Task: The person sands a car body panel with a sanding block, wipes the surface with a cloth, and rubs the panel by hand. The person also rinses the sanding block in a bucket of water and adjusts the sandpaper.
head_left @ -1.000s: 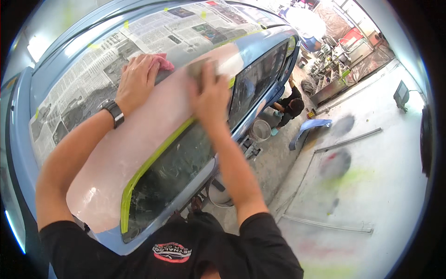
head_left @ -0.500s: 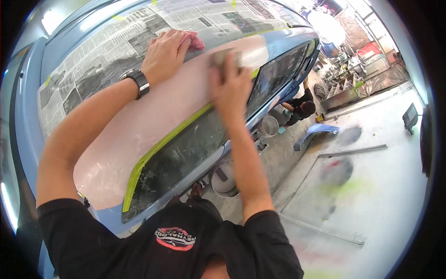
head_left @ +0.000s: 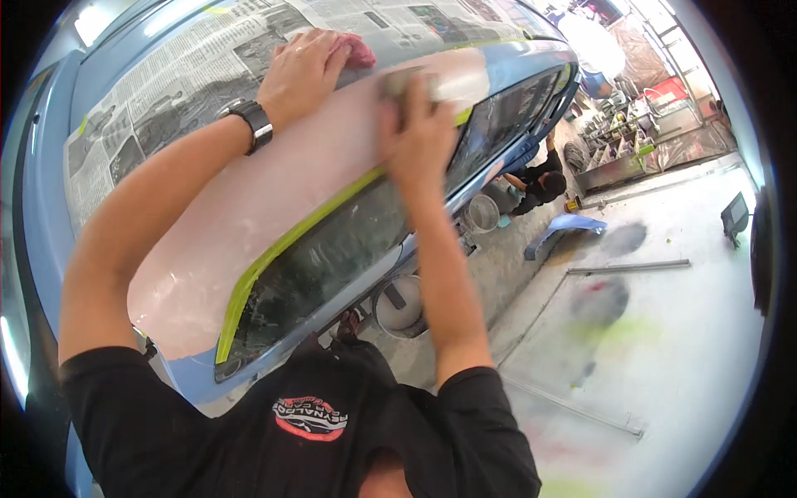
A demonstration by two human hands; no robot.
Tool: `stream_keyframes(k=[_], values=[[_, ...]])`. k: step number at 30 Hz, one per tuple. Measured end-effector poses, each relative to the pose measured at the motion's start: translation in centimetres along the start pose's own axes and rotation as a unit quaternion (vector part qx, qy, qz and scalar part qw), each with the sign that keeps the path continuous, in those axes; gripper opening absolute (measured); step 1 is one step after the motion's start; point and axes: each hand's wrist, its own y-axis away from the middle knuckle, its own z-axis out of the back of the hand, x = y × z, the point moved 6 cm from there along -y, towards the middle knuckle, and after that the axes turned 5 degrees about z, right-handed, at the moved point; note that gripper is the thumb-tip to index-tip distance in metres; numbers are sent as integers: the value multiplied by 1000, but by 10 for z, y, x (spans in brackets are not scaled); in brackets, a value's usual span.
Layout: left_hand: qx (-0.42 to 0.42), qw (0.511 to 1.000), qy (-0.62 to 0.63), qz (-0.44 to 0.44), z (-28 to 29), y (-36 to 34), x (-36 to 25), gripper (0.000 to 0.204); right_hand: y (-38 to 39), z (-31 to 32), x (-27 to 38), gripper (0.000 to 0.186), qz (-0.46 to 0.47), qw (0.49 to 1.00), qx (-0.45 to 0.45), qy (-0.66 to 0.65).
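A blue car's body panel is covered with a pale pink, sanded-looking coat (head_left: 274, 207). My left hand (head_left: 303, 76) rests near the upper edge of that coat, its fingers closed around a crumpled pink-red cloth (head_left: 357, 55). Farther right, my right hand (head_left: 422, 145) presses a greyish-brown block (head_left: 407, 83) onto the pink surface; it looks like a sanding block. Both the block and the right hand are smeared by motion. Yellow-green masking tape (head_left: 286, 247) runs between the pink coat and the dark side window (head_left: 320, 274).
Newspaper sheets (head_left: 178, 104) are taped beyond the pink coat. Below the car's side stand a bucket (head_left: 398, 307) and a pale pail (head_left: 481, 214), near a crouching co-worker (head_left: 540, 178). A blue curved body part (head_left: 564, 232) lies on the floor, with a tool-filled cart (head_left: 618, 158) behind.
The whole view has shifted slightly. My right hand still blurs with motion over nearly the same spot, the block in its grip. My left hand keeps the cloth at the panel's upper edge.
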Motion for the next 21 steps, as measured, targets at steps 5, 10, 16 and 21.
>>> stream_keyframes(k=[5,10,16,21], values=[[19,1000,12,13,-10,-2,-16,33,-64,-1,-128,73,-184,976,26,110],[15,999,-9,40,1,7,10,34,24,-3,43,71,-25,999,12,15],[-2,1000,6,0,2,-6,-8,33,-27,0,-51,73,-42,998,-3,49],[17,1000,-3,4,-8,-5,-15,33,-65,-7,-128,75,-182,974,23,136]])
